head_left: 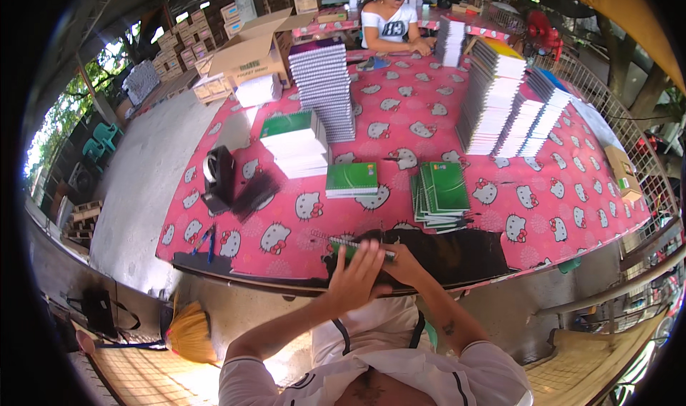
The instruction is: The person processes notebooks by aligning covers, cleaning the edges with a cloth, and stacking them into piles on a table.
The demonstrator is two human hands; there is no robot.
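At the table's near edge I have a green spiral notebook, tilted and mostly covered by my hands. A loose length of wire coil sticks out past its left end. My left hand lies against it with the fingers stretched out. My right hand grips its right end, with the fingers partly hidden. Just beyond are a small stack of green notebooks and, to its right, a fanned, uneven pile of green spiral notebooks.
Tall notebook stacks stand at the back left and right. A shorter green-topped stack, a black tape dispenser and pens sit to the left. An open carton stands behind. Across the table sits another person.
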